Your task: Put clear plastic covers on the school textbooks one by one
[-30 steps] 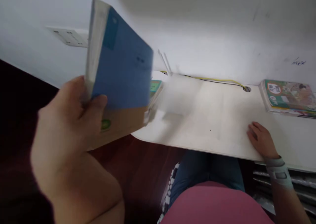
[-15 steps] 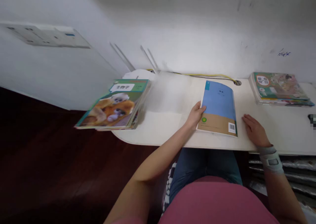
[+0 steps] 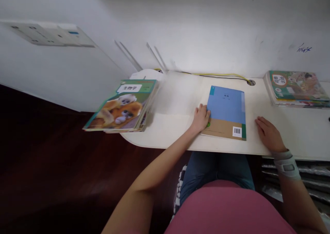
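Observation:
A closed textbook lies back cover up on the white desk; the cover is blue above and tan below, with a barcode at the lower right. My left hand rests at the book's left edge, fingers apart and touching it, the thumb over the margin. To the right of the book, my right hand lies on the desk with fingers stretched out, holding nothing. A grey wrist strap wraps my right wrist.
A stack of textbooks, monkeys on its top cover, overhangs the desk's left end. Behind it stands a white device with antennas. Another book stack sits at the right. A yellow cable runs along the wall to a desk hole.
The book has come down from a slight tilt to lie flat. My left hand has loosened from its edge and shifted slightly left. My right hand stays on the desk.

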The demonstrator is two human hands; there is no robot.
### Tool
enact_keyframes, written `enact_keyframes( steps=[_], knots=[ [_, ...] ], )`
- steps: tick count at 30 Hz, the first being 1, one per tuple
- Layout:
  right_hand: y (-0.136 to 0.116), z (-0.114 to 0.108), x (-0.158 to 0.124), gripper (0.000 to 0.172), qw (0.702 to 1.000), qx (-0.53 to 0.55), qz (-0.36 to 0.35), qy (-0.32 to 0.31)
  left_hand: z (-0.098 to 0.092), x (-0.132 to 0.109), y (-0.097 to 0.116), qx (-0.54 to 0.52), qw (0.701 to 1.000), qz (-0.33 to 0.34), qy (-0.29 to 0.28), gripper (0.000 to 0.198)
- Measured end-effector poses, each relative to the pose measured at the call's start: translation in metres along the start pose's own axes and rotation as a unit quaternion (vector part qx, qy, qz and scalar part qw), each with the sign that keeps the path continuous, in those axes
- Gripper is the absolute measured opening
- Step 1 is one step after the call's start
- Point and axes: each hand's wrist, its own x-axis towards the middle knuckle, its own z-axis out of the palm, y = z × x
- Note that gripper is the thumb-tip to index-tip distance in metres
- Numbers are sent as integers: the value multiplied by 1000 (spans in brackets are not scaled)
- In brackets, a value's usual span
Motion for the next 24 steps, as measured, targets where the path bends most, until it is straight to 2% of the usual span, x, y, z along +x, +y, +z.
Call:
enact_keyframes(
  steps=[3,9,17,21,24],
  knots=[
    [0,0,0,39,1000,5,0,-3,-7,1,-6,48,999,-16,-10,43],
    [0,0,0,40,1000,9,5,-4,-18,-1,-13,123,992,21,14,39],
    [-2,-1,0,41,1000,14,12,-4,-46,-12,-25,164,982,-52,72,34],
    [-4,-2,0,40,1000,7,15,-7,-52,-17,-27,158,983,-70,68,35],
    [-3,-2,0,39,1000,6,16,-5,-55,-17,-17,148,984,-84,59,36]
  ],
)
